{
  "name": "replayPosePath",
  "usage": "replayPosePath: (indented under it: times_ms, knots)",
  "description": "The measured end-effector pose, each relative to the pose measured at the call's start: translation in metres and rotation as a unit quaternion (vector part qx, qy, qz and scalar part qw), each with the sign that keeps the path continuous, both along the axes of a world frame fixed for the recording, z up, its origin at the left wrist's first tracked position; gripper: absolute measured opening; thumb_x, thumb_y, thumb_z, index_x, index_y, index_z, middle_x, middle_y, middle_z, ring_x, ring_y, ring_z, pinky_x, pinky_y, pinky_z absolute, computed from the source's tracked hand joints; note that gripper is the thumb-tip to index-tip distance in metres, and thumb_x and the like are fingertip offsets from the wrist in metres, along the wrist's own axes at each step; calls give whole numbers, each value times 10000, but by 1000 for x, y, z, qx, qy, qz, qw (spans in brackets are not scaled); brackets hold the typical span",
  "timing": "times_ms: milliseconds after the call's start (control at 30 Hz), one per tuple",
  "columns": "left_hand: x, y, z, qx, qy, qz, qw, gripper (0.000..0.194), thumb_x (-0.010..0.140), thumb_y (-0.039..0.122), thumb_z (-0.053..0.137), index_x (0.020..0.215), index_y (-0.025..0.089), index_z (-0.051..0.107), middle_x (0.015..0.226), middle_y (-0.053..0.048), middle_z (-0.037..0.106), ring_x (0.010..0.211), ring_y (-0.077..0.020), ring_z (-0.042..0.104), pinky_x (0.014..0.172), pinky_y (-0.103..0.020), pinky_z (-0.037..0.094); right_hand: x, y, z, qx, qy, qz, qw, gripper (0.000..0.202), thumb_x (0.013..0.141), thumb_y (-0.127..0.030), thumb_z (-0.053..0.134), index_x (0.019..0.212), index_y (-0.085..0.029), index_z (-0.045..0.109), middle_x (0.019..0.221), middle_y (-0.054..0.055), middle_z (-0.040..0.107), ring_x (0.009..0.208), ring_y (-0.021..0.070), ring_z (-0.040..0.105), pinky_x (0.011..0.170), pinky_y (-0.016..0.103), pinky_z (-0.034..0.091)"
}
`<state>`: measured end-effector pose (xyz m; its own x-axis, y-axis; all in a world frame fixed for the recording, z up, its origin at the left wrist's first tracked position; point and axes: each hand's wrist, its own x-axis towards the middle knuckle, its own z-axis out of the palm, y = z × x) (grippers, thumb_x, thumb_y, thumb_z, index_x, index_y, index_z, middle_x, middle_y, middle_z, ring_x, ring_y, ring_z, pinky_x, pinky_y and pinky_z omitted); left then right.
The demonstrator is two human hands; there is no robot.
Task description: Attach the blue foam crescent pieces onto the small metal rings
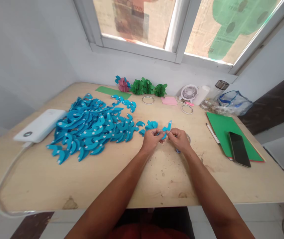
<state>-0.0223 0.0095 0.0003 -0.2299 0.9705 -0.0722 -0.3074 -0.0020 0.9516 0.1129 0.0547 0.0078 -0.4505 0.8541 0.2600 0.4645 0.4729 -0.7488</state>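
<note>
Pinching a blue paper piece [168,126] in closed fingertips of left hand [153,137] and right hand [180,137], mid tabletop [157,179]; seemingly early on, with small cluster [151,125] just left, large pile [94,124] waiting farther left.

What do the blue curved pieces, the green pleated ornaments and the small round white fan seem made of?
The blue curved pieces look like matte paper or thin card: flat, clean-edged, without glare. The green pleated ornaments seem to be paper too, also matte, judging by their fanned folds. The small round white fan is probably smooth plastic, going by its even colour and thin ribs.
</note>
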Motion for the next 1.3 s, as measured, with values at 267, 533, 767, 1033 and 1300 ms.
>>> replayPosePath:
  times_ms: [267, 533, 767, 1033, 1300]
  knots:
    - [0, 1, -1, 3, 9, 4, 1000, 193, 624, 271, 678, 540, 139, 566, 439, 16, 546, 404, -80, 481, 435, -203, 398, -5, -1, -4, -194, 134, 32, 971, 395, 774, -475, 537, 502, -189, 551, 525, -7, 558, 551, 127, 524, 595, 250, 404]
    - [1, 1, 1, 3, -20, 1, 1000, 213, 610, 271, 686, 516, 143, 545, 428, 21, 531, 386, -72, 465, 424, -201, 393, -8, -6, 2, -245, 204, 64, 946, 383, 745, -496, 583, 505, -197, 568, 542, 4, 596, 597, 143, 572, 683, 283, 454]
    - [2, 2, 0, -7, -44, 1, 999, 239, 578, 298, 704, 515, 145, 531, 433, 27, 513, 380, -72, 460, 411, -206, 401, -9, -8, 5, -238, 201, 68, 948, 423, 737, -543, 568, 487, -203, 541, 538, 12, 604, 633, 167, 606, 702, 314, 481]
    - [3, -1, 5, 5, -42, -6, 999, 212, 582, 279, 686, 518, 145, 535, 438, 35, 498, 407, -75, 470, 424, -205, 400, -9, -9, 5, -266, 256, 88, 925, 359, 736, -491, 595, 539, -194, 552, 566, 21, 619, 641, 180, 607, 675, 320, 474]
    - [2, -2, 7, 6, -38, -2, 999, 187, 582, 262, 675, 527, 145, 541, 431, 33, 496, 409, -81, 471, 420, -205, 391, -8, -8, 4, -270, 244, 85, 927, 391, 742, -523, 564, 546, -185, 543, 595, 42, 621, 676, 197, 606, 659, 324, 463]
